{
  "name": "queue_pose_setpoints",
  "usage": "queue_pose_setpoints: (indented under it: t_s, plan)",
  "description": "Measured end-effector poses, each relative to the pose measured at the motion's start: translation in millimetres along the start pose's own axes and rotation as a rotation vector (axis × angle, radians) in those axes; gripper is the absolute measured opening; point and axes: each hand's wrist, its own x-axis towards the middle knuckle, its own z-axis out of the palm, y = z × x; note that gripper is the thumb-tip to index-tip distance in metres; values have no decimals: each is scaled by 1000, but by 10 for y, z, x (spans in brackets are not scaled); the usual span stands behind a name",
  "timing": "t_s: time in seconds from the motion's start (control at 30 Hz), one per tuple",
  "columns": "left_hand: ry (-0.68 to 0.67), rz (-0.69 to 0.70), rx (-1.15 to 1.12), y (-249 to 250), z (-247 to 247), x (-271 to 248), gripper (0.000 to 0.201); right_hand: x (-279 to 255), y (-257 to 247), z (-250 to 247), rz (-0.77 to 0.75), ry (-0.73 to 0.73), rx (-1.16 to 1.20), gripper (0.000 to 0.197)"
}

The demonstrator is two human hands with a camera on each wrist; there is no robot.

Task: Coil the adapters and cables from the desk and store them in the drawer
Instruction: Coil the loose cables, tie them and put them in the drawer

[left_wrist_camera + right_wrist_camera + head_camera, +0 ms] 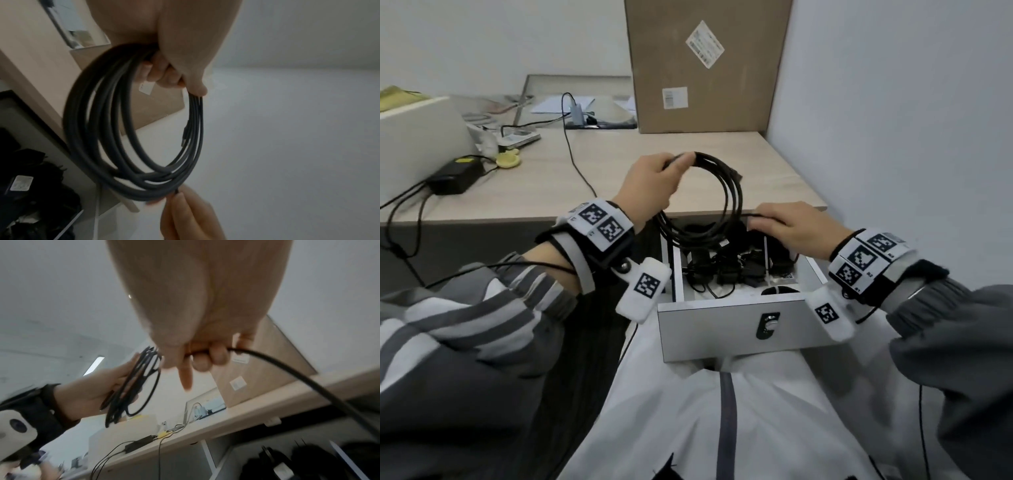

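Observation:
My left hand [654, 181] grips the top of a black cable coil [726, 192] and holds it upright above the desk's front edge and the open white drawer [726, 329]. In the left wrist view the coil [131, 146] hangs from the curled fingers [160, 73] in several loops. My right hand [787, 228] pinches the cable's loose end at the coil's lower right; in the right wrist view that cable [287, 373] runs out from under its fingers [207, 358]. Black adapters and cables [726, 265] lie inside the drawer.
A black power brick [453, 176] with its leads lies on the wooden desk [551, 192] at the left, beside a yellow item [508, 159]. A thin black cable [575, 161] runs back to a device at the rear. A big cardboard box [705, 65] stands against the wall.

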Motion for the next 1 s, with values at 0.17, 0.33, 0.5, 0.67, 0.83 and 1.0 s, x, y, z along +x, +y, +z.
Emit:
queue_pose_setpoints:
  t_s: [0.17,0.33,0.5,0.67,0.83,1.0]
  plan:
    - [184,-117,-313,-53,-23,23,39,-121,144,162,87,198,168,27]
    - [113,-124,-305,-63,79,-41,40,-236,135,224,142,194,367,28]
    - [-72,-125,-193,-99,162,-114,40,-230,63,38,123,239,327,22]
    - [-166,-54,66,-125,257,-138,44,-127,40,-113,139,183,363,4]
    - [-177,7,165,-110,280,-142,49,-80,-34,-257,197,39,456,27]
    - [-176,33,160,-65,351,-197,41,-70,-166,-166,221,-175,250,43]
